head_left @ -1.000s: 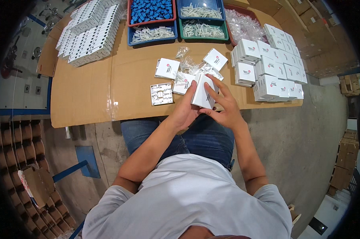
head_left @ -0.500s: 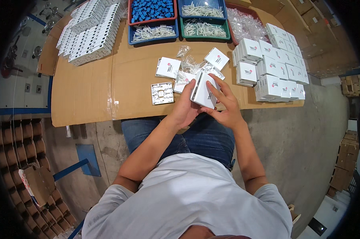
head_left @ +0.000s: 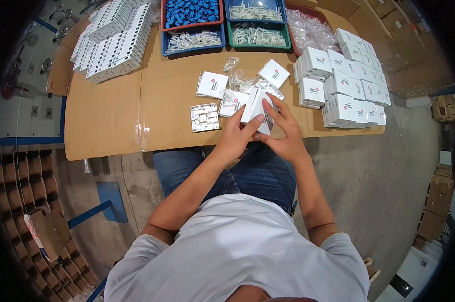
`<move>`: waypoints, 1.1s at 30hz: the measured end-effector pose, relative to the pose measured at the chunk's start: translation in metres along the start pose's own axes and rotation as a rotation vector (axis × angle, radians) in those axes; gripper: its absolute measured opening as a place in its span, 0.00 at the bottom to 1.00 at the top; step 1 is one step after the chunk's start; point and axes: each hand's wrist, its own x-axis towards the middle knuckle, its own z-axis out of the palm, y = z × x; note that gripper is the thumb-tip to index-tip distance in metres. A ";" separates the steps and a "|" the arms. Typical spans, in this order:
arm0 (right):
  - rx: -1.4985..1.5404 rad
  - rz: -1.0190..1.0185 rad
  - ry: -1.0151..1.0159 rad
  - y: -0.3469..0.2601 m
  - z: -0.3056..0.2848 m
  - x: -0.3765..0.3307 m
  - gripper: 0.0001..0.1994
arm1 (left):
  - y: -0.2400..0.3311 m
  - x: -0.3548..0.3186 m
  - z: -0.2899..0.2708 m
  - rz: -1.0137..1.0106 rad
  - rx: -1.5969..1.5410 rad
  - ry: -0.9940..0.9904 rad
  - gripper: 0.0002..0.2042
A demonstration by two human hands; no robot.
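A white square plastic box (head_left: pixel 257 104) with a small red print is held up over the table's near edge. My left hand (head_left: pixel 236 138) is closed on its left side, with the thumb lying across the near face. My right hand (head_left: pixel 287 132) grips the right side, its fingers on the printed face and its thumb at the lower corner. Just left of my hands an open white box base (head_left: pixel 205 118) lies with its inside facing up. Beyond them are more white boxes (head_left: pixel 212 84) and crumpled clear plastic bags (head_left: pixel 241 80), partly covering one another.
Stacks of finished-looking white boxes (head_left: pixel 344 83) stand on the right, and stacked white housings (head_left: pixel 114 43) at the far left. Bins along the back hold blue parts (head_left: pixel 192 12), white sticks (head_left: pixel 257 36) and clear bags (head_left: pixel 310 30). Cardboard (head_left: pixel 104 113) covers the table.
The box has tilted in my hands, so its dark-slotted left side no longer shows and a plain white side does. My left thumb has moved right, onto the box.
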 end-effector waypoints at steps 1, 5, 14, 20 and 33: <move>0.035 0.024 0.011 -0.002 -0.001 0.000 0.34 | -0.001 -0.001 0.000 0.044 0.041 0.028 0.22; 0.206 0.092 0.074 0.004 -0.004 0.008 0.22 | -0.018 -0.003 -0.006 0.292 0.319 0.025 0.18; 0.149 0.264 0.499 0.001 0.028 0.026 0.23 | -0.015 -0.023 0.008 0.283 0.536 -0.091 0.14; 0.183 0.261 0.514 0.015 0.026 0.020 0.24 | -0.016 -0.020 0.006 0.178 0.568 -0.167 0.18; 0.845 0.583 0.204 0.005 -0.004 -0.018 0.16 | -0.011 0.001 -0.009 0.366 0.169 0.063 0.24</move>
